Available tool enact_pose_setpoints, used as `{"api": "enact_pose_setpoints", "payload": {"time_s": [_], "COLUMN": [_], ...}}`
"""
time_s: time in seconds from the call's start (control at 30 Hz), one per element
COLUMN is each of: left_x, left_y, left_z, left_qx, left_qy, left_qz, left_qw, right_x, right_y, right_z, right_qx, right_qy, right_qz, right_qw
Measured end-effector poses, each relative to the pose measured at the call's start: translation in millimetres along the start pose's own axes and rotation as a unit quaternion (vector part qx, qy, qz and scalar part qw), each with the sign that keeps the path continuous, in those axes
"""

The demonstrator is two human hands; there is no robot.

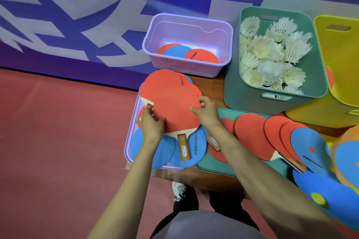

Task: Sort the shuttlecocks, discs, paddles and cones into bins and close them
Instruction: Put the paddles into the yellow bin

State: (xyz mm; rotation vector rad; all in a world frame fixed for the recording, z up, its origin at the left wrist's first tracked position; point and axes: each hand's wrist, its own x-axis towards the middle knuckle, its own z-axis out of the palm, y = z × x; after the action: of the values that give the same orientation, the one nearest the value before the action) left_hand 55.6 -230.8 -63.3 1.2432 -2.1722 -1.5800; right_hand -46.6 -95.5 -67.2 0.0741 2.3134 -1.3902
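Note:
A pile of red and blue paddles lies on a lilac lid (128,147) at the table's left end. The top red paddle (174,106) has its wooden handle pointing toward me. My left hand (152,125) pinches its left edge and my right hand (206,111) grips its right edge. Behind the pile a lilac bin (188,25) holds red and blue paddle faces. A green bin (310,75) to the right is full of white shuttlecocks (270,58). More paddles (250,134) fan out over a green lid (213,163) at the right.
A yellow bin (338,48) stands at the far right, with something red inside. Blue discs (330,190) and an orange shape sit at the lower right edge. The wooden table (209,83) ends at the left over a red floor. My shoe (178,190) shows below.

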Motion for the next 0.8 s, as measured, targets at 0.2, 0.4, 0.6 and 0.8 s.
{"api": "enact_pose_setpoints", "payload": {"time_s": [0.2, 0.4, 0.6, 0.8], "left_x": [10.7, 15.6, 27.9, 41.9], "left_y": [14.7, -5.7, -17.0, -15.5], "left_z": [21.2, 4.6, -3.7, -3.1], "left_qx": [-0.005, 0.236, 0.339, 0.396], "left_qy": [-0.092, 0.025, 0.044, 0.026], "left_qz": [0.001, 0.123, 0.100, 0.030], "left_qw": [0.996, 0.964, 0.934, 0.918], "right_x": [19.8, -35.5, -60.8, -65.6], "right_y": [-5.5, 11.3, 23.5, 26.0], "right_z": [-30.9, -24.4, -14.1, -23.6], "right_qx": [-0.084, -0.253, -0.392, -0.338], "right_qy": [0.018, -0.013, -0.077, -0.061], "right_qz": [-0.016, -0.100, -0.040, -0.076], "right_qw": [0.996, 0.962, 0.916, 0.936]}}
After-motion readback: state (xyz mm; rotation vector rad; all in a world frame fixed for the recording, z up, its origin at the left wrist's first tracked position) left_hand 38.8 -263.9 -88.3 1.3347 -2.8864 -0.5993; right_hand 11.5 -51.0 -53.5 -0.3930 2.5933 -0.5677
